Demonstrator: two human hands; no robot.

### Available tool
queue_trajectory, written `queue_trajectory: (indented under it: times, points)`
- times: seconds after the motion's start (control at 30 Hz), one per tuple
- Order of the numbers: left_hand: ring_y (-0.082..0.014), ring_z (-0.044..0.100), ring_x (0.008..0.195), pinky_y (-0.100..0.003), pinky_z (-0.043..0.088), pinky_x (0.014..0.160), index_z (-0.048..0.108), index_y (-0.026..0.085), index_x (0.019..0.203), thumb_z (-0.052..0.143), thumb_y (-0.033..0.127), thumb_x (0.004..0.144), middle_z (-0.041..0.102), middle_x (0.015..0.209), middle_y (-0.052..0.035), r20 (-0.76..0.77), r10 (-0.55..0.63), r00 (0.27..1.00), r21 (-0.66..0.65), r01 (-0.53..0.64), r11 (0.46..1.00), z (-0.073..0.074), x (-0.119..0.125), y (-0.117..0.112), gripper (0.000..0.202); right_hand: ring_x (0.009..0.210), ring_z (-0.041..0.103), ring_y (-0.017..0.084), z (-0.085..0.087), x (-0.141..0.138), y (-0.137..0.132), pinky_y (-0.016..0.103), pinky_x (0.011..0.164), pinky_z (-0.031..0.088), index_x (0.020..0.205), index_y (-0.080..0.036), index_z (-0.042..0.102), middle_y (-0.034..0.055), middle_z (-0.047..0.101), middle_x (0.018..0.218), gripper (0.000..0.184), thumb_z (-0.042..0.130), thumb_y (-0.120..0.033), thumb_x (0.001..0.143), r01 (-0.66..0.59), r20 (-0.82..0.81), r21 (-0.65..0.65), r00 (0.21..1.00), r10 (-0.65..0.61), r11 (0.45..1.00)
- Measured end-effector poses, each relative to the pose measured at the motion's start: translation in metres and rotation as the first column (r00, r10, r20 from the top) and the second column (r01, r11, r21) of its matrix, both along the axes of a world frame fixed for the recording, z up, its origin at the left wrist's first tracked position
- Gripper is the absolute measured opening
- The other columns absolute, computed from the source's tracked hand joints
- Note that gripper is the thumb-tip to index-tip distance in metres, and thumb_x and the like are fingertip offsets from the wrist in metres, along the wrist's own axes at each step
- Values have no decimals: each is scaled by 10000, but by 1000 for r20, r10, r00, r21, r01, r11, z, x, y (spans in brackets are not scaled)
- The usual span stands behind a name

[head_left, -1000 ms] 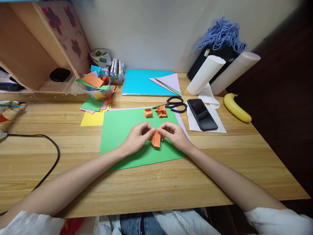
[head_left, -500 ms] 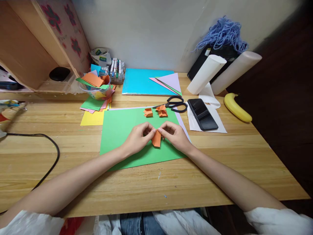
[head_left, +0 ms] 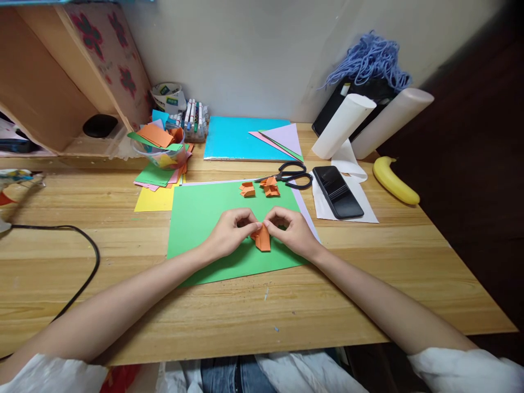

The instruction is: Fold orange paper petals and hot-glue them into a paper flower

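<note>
A folded piece of orange paper (head_left: 262, 240) is pinched at its upper edge between the thumbs and fingers of both hands. My left hand (head_left: 232, 232) closes on it from the left, and my right hand (head_left: 291, 232) from the right, the thumb tips nearly meeting. Underneath lies a green sheet of paper (head_left: 196, 224). Two small folded orange paper pieces (head_left: 247, 189) rest on that sheet's far edge, beyond my hands. Black-handled scissors (head_left: 292, 174) lie just behind them, their blades partly covered by the right-hand orange piece.
A black phone (head_left: 338, 192) lies on white paper at right, with a banana (head_left: 395, 180) beyond it. White paper rolls (head_left: 344, 125) lean behind. At left, a clear cup (head_left: 166, 155) holds paper scraps beside markers (head_left: 194, 117). A black cable (head_left: 88, 240) curves across the table (head_left: 347, 305).
Both hands have come slightly nearer to me with the folded orange paper. The paper has turned a little, and more of its left side shows.
</note>
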State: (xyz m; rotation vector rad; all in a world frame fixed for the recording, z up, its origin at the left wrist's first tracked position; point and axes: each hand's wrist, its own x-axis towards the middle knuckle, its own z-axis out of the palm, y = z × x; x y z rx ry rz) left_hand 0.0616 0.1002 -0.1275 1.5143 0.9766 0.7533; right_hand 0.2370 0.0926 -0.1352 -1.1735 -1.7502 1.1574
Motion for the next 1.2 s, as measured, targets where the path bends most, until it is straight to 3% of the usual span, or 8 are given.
queue_trajectory:
  times: [0.23, 0.4, 0.47, 0.57, 0.67, 0.83, 0.97, 1.2]
  points:
    - [-98, 512, 564, -220, 398, 551, 564, 128, 646, 557, 246, 753, 573, 598, -1, 61, 36, 997, -55, -32, 998, 1, 1, 1, 160, 581, 506, 111, -2, 0, -1, 239, 558, 426, 706, -168, 557, -8, 544, 642, 127, 543, -263, 789, 55, -15, -43, 998, -55, 998]
    - [-84, 505, 534, -205, 393, 535, 532, 131, 620, 588, 267, 742, 553, 562, 19, 120, 97, 988, -79, -88, 993, 0, 0, 2, 191, 546, 512, 108, -6, 3, 3, 238, 521, 433, 738, -152, 555, 8, 575, 653, 203, 541, -346, 798, 129, -93, -112, 986, -140, 985]
    - [-77, 490, 523, -200, 388, 526, 525, 132, 627, 598, 299, 745, 537, 552, 27, 147, 135, 980, -70, -126, 990, 0, 0, 4, 217, 571, 523, 114, -3, 3, 3, 242, 535, 437, 767, -151, 567, 12, 580, 668, 231, 527, -375, 807, 90, -98, -113, 990, -101, 990]
    - [-79, 496, 532, -203, 401, 531, 542, 131, 677, 604, 344, 747, 548, 576, 22, 176, 186, 967, -51, -180, 982, -1, 0, 5, 232, 608, 513, 115, 2, 1, 1, 239, 570, 422, 746, -158, 588, 6, 581, 681, 208, 557, -358, 794, -18, 20, -49, 1000, 19, 999]
    - [-92, 528, 549, -218, 429, 555, 538, 133, 708, 607, 356, 746, 568, 594, 12, 170, 221, 960, -58, -214, 975, -3, 0, 6, 236, 617, 501, 111, 3, -1, 0, 239, 582, 411, 709, -162, 577, 2, 579, 686, 200, 567, -342, 794, -1, 74, -15, 997, 3, 1000]
    - [-110, 573, 616, -247, 456, 634, 521, 134, 729, 567, 336, 782, 608, 659, -12, 123, 79, 989, -99, -67, 993, -3, -1, 3, 214, 554, 488, 95, -5, 1, 4, 225, 520, 424, 741, -168, 520, -20, 525, 658, 222, 579, -377, 787, 144, -137, -72, 979, -153, 987]
    - [-105, 571, 639, -231, 444, 637, 571, 122, 734, 531, 350, 809, 625, 698, -23, 71, -64, 995, -122, 73, 990, 2, 0, 1, 243, 604, 515, 103, -5, 1, 3, 221, 537, 449, 768, -167, 551, 0, 547, 705, 213, 588, -375, 789, 139, -196, -30, 970, -142, 990]
    - [-122, 608, 602, -248, 469, 612, 591, 109, 768, 544, 385, 800, 661, 732, -63, 122, 24, 992, -179, -2, 984, 0, -1, 4, 282, 585, 556, 101, -7, 0, 2, 249, 568, 507, 910, -174, 601, 21, 604, 797, 222, 597, -360, 789, 124, -262, -58, 956, -135, 991]
